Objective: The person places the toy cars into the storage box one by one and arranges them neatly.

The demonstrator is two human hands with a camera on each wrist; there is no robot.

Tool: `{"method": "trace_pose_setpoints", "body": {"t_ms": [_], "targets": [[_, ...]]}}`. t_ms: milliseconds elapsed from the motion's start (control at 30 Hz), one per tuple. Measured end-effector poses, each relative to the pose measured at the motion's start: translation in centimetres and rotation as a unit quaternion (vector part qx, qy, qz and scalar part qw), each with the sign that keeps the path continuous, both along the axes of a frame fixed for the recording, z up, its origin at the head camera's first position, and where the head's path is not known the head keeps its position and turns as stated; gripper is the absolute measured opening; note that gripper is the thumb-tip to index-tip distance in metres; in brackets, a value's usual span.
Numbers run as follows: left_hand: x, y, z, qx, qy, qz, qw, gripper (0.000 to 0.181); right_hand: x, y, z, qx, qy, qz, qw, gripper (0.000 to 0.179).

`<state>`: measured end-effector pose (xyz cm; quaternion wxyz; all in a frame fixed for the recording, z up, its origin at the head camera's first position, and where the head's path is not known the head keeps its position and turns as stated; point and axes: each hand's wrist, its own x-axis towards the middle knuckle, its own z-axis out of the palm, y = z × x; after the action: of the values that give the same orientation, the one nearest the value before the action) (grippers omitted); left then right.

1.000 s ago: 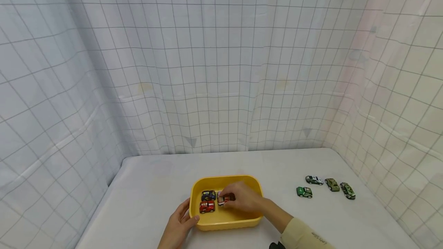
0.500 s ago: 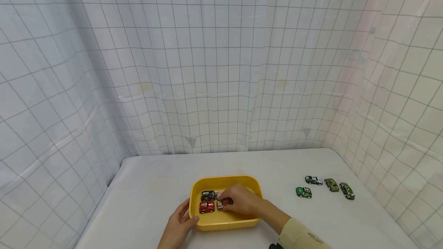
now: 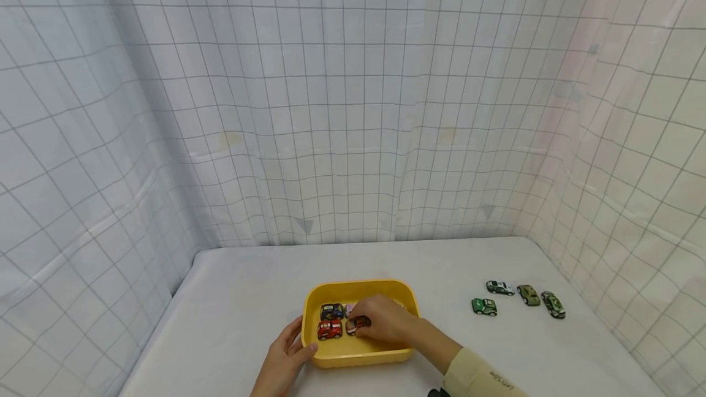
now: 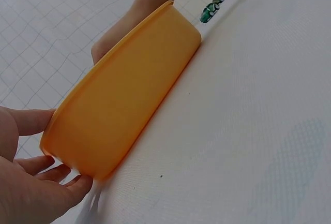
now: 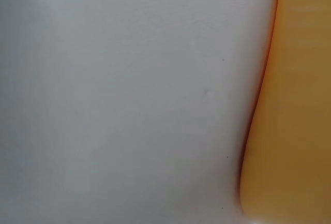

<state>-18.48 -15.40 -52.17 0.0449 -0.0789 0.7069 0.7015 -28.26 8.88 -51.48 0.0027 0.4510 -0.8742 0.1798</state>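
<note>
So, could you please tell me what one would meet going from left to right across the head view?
Left hand, red car inside the yellow tray, pinched car, right hand, green car, white-and-green car, olive car, camouflage car.

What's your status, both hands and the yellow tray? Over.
Left hand gripping yellow rounded-rectangle plastic tray. Right hand pinching small reddish toy car inside. Possible snag: bright red toy car close on its left.
</note>
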Motion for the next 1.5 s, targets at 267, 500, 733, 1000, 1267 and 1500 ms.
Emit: {"method": "trace_pose_setpoints", "body": {"t_ms": [267, 500, 733, 1000, 1267, 1500], "targets": [[0.0, 0.0, -0.2, -0.004, 0.003, -0.001, 1.0000, 0.082, -0.4, 0.4, 0.0, -0.043, -0.040, 0.003, 0.9983, 0.024], [0.0, 0.0, -0.2, 0.002, 0.008, -0.001, 1.0000, 0.082, -0.6, 0.7, 1.0, -0.067, -0.071, -0.003, 0.9952, 0.024], [0.0, 0.1, -0.1, 0.001, 0.003, 0.002, 1.0000, 0.082, -0.6, 1.5, 2.1, -0.056, -0.065, -0.020, 0.9961, 0.027], [-0.1, 0.1, -0.1, 0.000, -0.005, 0.006, 1.0000, 0.082, -0.9, 2.9, 2.8, -0.055, -0.063, -0.036, 0.9959, 0.029], [-0.1, 0.0, -0.1, 0.005, -0.001, 0.007, 1.0000, 0.081, -1.4, 4.7, 3.2, -0.077, -0.060, -0.058, 0.9935, 0.027], [-0.2, 0.1, -0.1, 0.015, -0.007, 0.007, 0.9998, 0.082, -1.5, 6.2, 3.5, -0.076, -0.060, -0.074, 0.9926, 0.030]]}}
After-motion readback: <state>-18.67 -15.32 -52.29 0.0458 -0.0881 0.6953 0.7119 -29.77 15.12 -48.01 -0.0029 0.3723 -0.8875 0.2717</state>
